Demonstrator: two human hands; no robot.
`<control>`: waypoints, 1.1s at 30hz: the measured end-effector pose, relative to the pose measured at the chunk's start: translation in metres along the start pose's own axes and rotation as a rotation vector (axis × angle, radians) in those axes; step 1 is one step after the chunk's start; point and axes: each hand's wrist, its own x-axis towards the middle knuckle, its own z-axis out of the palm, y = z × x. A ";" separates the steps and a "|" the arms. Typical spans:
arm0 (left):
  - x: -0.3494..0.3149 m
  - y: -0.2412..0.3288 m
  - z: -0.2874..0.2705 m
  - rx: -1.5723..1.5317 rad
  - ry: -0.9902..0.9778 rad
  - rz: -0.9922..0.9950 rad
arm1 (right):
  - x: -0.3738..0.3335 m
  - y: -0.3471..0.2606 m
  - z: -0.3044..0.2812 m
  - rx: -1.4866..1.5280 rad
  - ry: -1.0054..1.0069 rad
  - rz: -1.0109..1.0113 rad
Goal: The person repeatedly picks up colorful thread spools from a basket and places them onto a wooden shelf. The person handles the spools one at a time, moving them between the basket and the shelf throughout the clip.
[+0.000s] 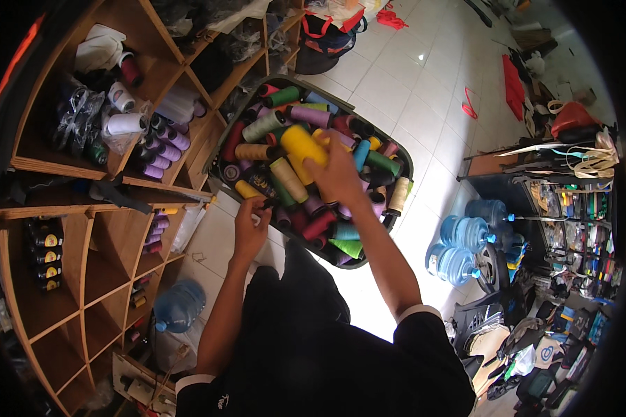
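At twelve o'clock, tub [349,105]: right hand [337,172] grasping yellow spool [300,148]; left hand [251,231] curled, contents unclear. We judge: picking; next needs clear lift.

The place looks like a sewing workshop, with thread spools [289,181] heaped in an upper-centre bin [348,105] and stored on wooden shelves [111,240] at left.

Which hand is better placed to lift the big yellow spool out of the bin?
Probably the right hand: its fingers grip the big yellow spool, while the left hand is apart from it, farther left.
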 end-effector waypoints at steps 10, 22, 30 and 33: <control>-0.038 -0.043 -0.031 0.094 0.114 -0.063 | 0.081 0.055 0.030 -0.448 -0.150 0.004; 0.044 -0.035 -0.009 0.530 -0.028 0.111 | -0.039 0.010 -0.040 0.053 0.362 -0.133; 0.080 -0.030 0.018 0.991 -0.252 0.052 | -0.184 0.043 -0.036 0.043 0.369 0.233; 0.080 -0.036 0.020 0.974 -0.232 0.130 | -0.215 0.050 -0.029 0.010 0.398 0.287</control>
